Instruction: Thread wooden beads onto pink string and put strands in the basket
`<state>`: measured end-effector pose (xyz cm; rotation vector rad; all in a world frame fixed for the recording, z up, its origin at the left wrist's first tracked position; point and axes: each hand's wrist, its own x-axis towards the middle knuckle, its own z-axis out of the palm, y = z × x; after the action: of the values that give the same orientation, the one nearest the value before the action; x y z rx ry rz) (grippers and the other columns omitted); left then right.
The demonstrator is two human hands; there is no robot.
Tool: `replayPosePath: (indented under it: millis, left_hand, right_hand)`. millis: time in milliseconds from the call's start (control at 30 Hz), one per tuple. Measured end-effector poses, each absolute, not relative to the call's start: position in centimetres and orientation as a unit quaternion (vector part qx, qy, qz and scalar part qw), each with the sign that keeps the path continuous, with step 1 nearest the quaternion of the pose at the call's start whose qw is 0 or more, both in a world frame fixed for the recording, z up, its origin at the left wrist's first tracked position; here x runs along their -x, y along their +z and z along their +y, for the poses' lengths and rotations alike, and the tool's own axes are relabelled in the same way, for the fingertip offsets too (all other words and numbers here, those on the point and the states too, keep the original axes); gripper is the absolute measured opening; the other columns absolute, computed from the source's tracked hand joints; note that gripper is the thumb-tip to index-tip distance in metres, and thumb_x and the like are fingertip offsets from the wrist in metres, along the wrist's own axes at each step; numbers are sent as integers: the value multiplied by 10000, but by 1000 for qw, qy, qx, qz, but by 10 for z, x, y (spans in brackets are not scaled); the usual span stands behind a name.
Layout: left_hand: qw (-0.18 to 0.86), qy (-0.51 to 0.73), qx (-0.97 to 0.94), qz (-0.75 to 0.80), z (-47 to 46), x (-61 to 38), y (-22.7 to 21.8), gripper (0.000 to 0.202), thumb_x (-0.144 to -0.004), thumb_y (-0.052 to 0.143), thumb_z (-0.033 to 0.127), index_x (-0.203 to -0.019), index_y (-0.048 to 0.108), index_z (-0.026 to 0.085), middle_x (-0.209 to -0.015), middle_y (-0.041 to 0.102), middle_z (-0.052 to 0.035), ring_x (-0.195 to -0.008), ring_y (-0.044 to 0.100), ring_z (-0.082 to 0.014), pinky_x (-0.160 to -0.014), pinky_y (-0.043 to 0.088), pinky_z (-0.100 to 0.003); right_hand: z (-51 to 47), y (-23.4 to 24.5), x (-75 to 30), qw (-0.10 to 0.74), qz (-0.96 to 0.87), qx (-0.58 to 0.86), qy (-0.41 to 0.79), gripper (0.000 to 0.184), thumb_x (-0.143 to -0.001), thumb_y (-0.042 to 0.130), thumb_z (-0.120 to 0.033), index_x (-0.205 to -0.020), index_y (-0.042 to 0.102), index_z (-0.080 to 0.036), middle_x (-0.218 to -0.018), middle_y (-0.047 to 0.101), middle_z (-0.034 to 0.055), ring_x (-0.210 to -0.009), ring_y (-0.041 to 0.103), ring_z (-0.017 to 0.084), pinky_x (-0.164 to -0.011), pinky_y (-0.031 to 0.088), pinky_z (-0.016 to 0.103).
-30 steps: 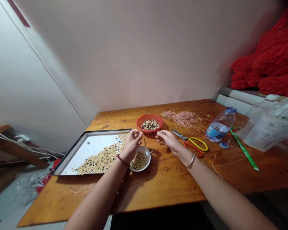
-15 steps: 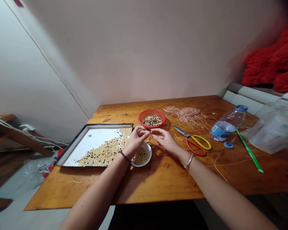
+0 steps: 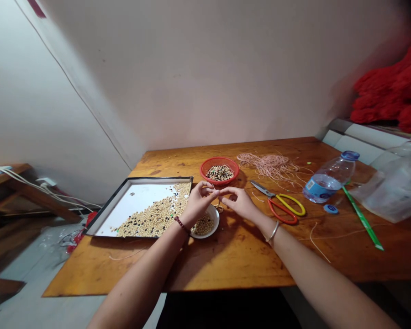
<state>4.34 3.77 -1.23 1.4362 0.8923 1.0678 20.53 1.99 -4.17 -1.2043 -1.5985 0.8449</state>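
My left hand [image 3: 199,202] and my right hand [image 3: 239,202] meet at the fingertips above a white bowl [image 3: 216,223] of pale round beans. Both pinch something very fine, apparently a thin cord [image 3: 213,186]. Behind the fingertips stands a red plastic basket [image 3: 219,159] holding dark and pale beans. To the left, a black-edged white tray [image 3: 140,180] holds a spread of pale beans [image 3: 154,219] with some dark ones. A bracelet circles each wrist. Right of my right hand lie scissors [image 3: 281,204] with yellow and orange handles, beyond them a tangle of pale pink cord [image 3: 270,165].
The wooden table [image 3: 246,260] also holds a plastic water bottle [image 3: 329,183], its blue cap [image 3: 330,209], a green strip [image 3: 363,224] and a clear plastic bag [image 3: 393,194]. Red yarn [image 3: 387,96] lies behind. Walls bound the far and left sides.
My hands have drawn closer, from a small gap to touching fingertips. The table contents have shifted slightly right in view as my head moved.
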Motion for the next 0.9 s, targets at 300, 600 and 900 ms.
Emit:
replayPosePath:
  millis: [300, 600, 900]
  left_hand:
    - [83, 228, -853, 463, 33, -13, 17, 268, -868, 556, 299, -1110, 539, 183, -1061, 640, -100, -986, 572, -245, -835, 442, -368]
    - [23, -54, -872, 486, 37, -3, 21, 232, -872, 485, 322, -961, 667, 208, -903, 699, -97, -865, 633, -249, -682, 437, -302]
    - [30, -51, -873, 484, 12, 4, 50, 251, -881, 460, 347, -970, 676, 257, -910, 693, -60, -832, 636, -227, -646, 415, -277]
  right_hand:
    - [30, -46, -218, 499, -554, 566, 351, 265, -742, 640, -383, -787, 690, -127, -683, 665, 45, -529, 549, 120, -540, 414, 239]
    - [36, -44, -225, 497, -424, 619, 437, 165, -728, 646, -264, -790, 666, -113, -680, 658, 44, -499, 550, 93, -450, 367, 190]
    - [38, -49, -227, 481, -416, 632, 443, 144, -731, 636, -249, -770, 675, -116, -587, 612, 15, -511, 543, 95, -432, 342, 172]
